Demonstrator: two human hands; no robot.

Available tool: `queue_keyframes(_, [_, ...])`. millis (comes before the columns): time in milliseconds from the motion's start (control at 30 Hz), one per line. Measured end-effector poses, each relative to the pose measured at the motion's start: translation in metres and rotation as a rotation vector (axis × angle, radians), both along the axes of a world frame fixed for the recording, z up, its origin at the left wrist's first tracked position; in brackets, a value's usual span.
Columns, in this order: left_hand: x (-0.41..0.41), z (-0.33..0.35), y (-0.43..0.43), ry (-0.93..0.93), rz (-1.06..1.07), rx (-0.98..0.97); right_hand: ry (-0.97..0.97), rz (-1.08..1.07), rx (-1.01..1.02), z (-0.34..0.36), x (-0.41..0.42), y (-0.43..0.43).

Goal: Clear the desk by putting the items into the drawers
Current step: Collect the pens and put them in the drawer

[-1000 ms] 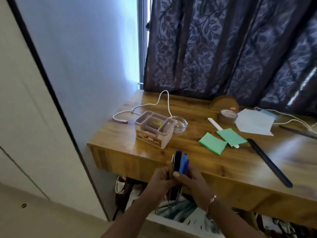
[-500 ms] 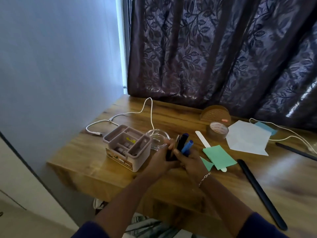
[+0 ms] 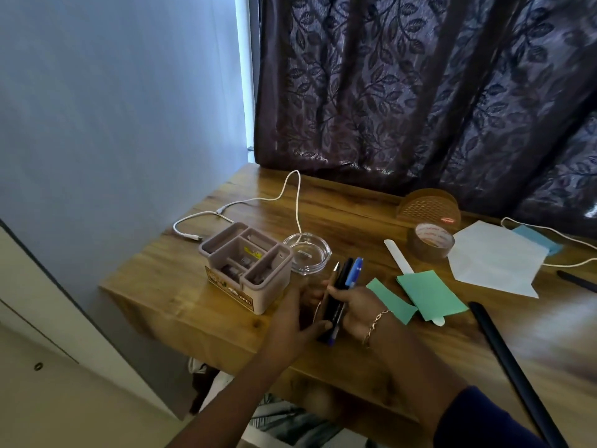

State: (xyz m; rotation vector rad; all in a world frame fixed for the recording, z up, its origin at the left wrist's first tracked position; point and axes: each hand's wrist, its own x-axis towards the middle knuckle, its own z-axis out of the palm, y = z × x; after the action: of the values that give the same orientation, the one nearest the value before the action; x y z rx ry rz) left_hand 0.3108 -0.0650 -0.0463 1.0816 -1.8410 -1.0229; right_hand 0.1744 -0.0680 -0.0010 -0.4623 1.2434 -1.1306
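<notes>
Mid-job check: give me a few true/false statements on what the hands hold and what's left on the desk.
1. The right hand grips a bundle of pens. True.
2. The tape roll sits inside the organiser box. False: the tape roll stands on the desk beside the white paper, apart from the organiser box.
3. The glass dish stands next to the organiser box. True.
4. No paper is left on the desk. False: green paper pieces lie near the right hand.
</notes>
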Motion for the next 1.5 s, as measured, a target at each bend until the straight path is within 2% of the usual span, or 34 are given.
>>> queue_keyframes(133, [-0.01, -0.013, 0.0, -0.161, -0.068, -0.069, -0.006, 0.055, 0.148, -0.008, 0.003, 0.001])
queue_keyframes(267, [-0.02, -0.023, 0.001, -0.375, -0.091, -0.152, 0.137, 0.012, 0.131, -0.006, 0.004, -0.004])
queue_keyframes(300, [-0.022, -0.022, 0.002, -0.448, -0.094, -0.158, 0.201, -0.01, 0.119, -0.007, 0.005, -0.006])
queue_keyframes(367, [-0.024, -0.021, 0.005, -0.586, -0.097, -0.168, 0.483, 0.005, 0.108, -0.013, 0.003, -0.011])
queue_keyframes(467, [-0.027, -0.018, 0.004, -0.659, -0.062, -0.186, 0.859, 0.112, 0.065, -0.017, 0.002, -0.01])
queue_keyframes(533, [-0.029, -0.019, 0.003, -0.753, -0.04, -0.165, 1.017, 0.149, 0.046, -0.018, 0.002, -0.006])
queue_keyframes(700, [-0.037, -0.018, 0.007, -0.818, 0.043, -0.266, 1.273, 0.149, 0.008, -0.021, 0.003, 0.003])
queue_keyframes(833, [-0.043, -0.029, 0.007, -0.793, 0.132, -0.351, 1.403, 0.149, -0.032, -0.022, -0.004, 0.015])
queue_keyframes(967, [-0.044, -0.032, 0.007, -0.713, 0.132, -0.34, 1.509, 0.189, -0.168, -0.025, -0.015, 0.026])
queue_keyframes(1067, [-0.041, -0.027, 0.01, -0.518, 0.148, -0.38, 1.506, 0.15, -0.284, -0.03, -0.023, 0.036])
queue_keyframes(1200, [-0.022, -0.025, 0.025, -0.239, 0.181, -0.4, 1.518, -0.031, -0.506, -0.038, -0.026, 0.06])
queue_keyframes(1367, [0.003, -0.034, 0.045, -0.027, 0.102, -0.451, 1.529, -0.09, -0.682, -0.045, -0.008, 0.097])
queue_keyframes(1433, [0.009, -0.035, 0.054, -0.003, 0.108, -0.526, 1.542, -0.079, -0.754, -0.053, 0.006, 0.111])
queue_keyframes(1500, [0.017, -0.043, 0.069, 0.032, 0.123, -0.483, 1.508, -0.039, -0.777, -0.068, 0.021, 0.126])
